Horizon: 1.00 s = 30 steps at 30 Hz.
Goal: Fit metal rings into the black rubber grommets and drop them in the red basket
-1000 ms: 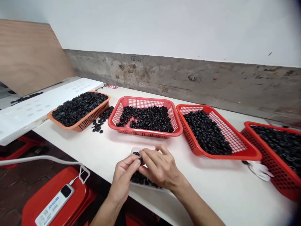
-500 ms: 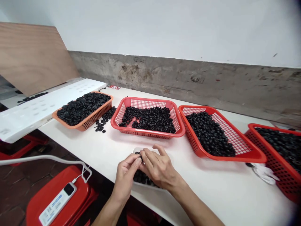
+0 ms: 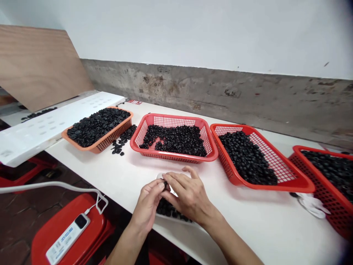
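Both my hands meet above a white tray (image 3: 176, 218) of small black parts near the table's front edge. Between thumb and fingers, my left hand (image 3: 147, 202) pinches a small black part (image 3: 165, 185), mostly covered by fingertips. My right hand (image 3: 189, 193) closes on the same part from the other side, its little finger raised. Just beyond stands a red basket (image 3: 173, 158) of small black ring-like pieces. To its right, another red basket (image 3: 264, 187) holds rounder black rings.
An orange basket (image 3: 103, 144) heaped with flat black pieces stands left, loose pieces (image 3: 118, 147) beside it. Far right are another red basket (image 3: 317, 165) and a white cloth glove (image 3: 313, 205). A white power bank-like device (image 3: 67, 239) lies on a red stool (image 3: 52, 224), a cable above it.
My right hand has shifted slightly and its fingers have straightened over the black part. More of the part now shows between the fingertips. My left hand keeps its pinch.
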{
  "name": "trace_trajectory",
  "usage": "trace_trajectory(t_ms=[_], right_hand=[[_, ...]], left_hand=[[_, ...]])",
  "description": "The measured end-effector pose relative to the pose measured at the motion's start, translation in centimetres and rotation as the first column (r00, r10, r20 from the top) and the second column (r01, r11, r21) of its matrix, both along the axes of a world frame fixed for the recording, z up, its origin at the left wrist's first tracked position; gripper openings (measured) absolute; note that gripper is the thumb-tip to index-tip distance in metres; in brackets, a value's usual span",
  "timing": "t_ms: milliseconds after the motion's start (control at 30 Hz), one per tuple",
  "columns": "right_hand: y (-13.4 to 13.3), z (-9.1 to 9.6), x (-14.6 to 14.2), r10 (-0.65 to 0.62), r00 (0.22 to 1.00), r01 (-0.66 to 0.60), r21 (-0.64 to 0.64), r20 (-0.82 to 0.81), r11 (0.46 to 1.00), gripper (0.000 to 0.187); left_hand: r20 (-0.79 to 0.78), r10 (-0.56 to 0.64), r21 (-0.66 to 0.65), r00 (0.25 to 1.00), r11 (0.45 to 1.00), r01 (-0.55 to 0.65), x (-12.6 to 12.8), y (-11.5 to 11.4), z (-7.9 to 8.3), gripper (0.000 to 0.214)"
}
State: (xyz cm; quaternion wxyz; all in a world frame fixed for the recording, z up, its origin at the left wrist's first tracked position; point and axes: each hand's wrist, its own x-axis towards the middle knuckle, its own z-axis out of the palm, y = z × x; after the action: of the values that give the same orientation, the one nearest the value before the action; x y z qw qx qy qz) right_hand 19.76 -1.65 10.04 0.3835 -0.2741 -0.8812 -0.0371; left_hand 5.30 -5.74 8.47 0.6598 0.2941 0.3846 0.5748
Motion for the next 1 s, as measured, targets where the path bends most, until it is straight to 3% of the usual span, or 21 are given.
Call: trace_trajectory(t_ms=[433,767,867,1000], right_hand=[[0.0,-0.1,-0.1,0.05,0.998,-0.05,0.001,-0.048,0.999,0.026],[0.1,0.3,0.4,0.175,0.985,-0.172,0.209,0.005,0.963,0.016],[0.4,0.5,0.3,0.194,0.979,-0.183,0.154,-0.067,0.971,0.015],[0.6,0.7,0.3,0.196,0.969,-0.186,0.076,-0.148,0.98,0.021]], left_hand=[[0.064,-0.064,-0.065,0.996,0.996,0.068,-0.2,-0.5,-0.4,0.021],[-0.049,-0.158,0.01,0.986,0.987,0.159,-0.3,-1.1,0.9,0.023],[-0.068,-0.126,0.006,0.99,0.992,0.127,-0.3,-1.2,0.7,0.025],[0.061,-0.089,-0.071,0.994,0.993,0.094,-0.6,-1.2,0.2,0.025]])
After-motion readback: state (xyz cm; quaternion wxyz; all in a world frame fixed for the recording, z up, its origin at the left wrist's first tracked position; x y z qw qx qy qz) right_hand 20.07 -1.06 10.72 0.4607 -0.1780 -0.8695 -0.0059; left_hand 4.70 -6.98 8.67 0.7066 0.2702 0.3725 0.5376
